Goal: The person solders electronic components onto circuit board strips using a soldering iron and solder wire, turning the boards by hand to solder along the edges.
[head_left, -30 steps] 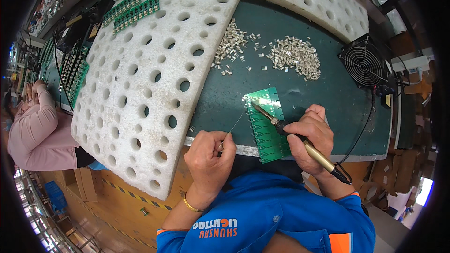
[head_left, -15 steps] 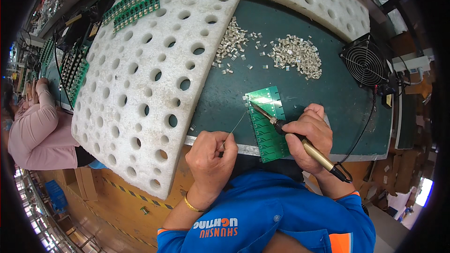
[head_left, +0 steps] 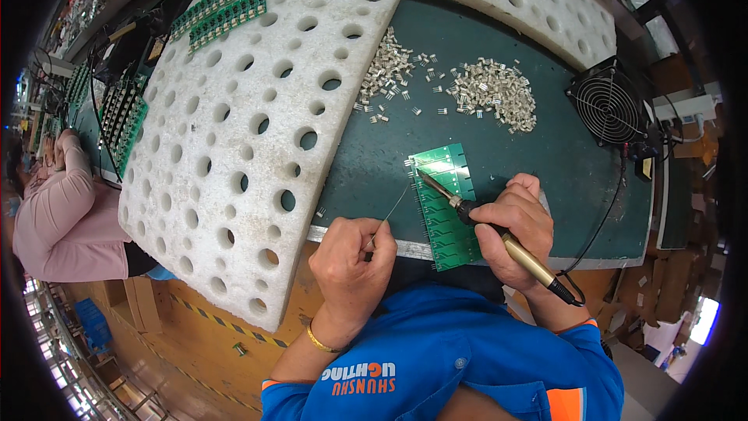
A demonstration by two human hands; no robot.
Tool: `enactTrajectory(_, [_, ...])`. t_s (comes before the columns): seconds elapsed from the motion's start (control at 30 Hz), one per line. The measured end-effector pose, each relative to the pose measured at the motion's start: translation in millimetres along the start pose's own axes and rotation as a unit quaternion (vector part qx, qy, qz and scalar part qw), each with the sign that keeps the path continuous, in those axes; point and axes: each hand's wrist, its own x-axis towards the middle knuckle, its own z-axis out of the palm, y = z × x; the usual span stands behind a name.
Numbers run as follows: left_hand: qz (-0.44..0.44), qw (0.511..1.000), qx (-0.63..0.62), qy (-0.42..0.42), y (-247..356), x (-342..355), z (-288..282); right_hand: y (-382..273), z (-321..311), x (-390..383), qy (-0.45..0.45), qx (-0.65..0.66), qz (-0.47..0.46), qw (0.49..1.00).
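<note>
A green circuit board (head_left: 448,222) lies at the near edge of the dark green table, with small pins along its left side. My right hand (head_left: 514,222) is closed round a soldering iron (head_left: 528,259) with a gold handle and black collar. Its tip meets or hovers just over the board's upper left edge; which one I cannot tell. Pinched in my left hand (head_left: 352,261) is a thin solder wire (head_left: 396,209), which runs up toward the pins near the iron's tip.
Small white connectors (head_left: 495,93) are heaped beyond the board. A black fan (head_left: 610,105) stands at the right. White perforated foam (head_left: 234,117) covers the left, with assembled boards (head_left: 226,22) on its far end. A co-worker in a pink sleeve (head_left: 66,206) sits at far left.
Both hands, the soldering iron and the board keep nearly the same places. At far left, the co-worker's arm has shifted slightly.
</note>
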Motion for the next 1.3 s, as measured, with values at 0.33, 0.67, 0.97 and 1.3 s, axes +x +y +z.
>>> enactTrajectory(0.33, [0.001,1.0,-0.001,-0.007,-0.1,0.7,1.2,-0.4,0.4,0.5,-0.001,-0.006,-0.008,1.0])
enactTrajectory(0.67, [0.004,1.0,0.003,-0.007,-1.0,2.2,4.0,-1.6,0.6,0.8,0.0,-0.015,-0.013,1.0])
enactTrajectory(0.97, [0.017,1.0,0.005,0.002,-2.9,3.7,6.8,-3.2,0.8,2.0,-0.004,-0.028,-0.016,0.999])
enactTrajectory(1.3, [0.005,1.0,-0.001,-0.009,-0.9,2.3,4.2,-6.2,0.1,1.6,-0.003,-0.031,-0.014,0.999])
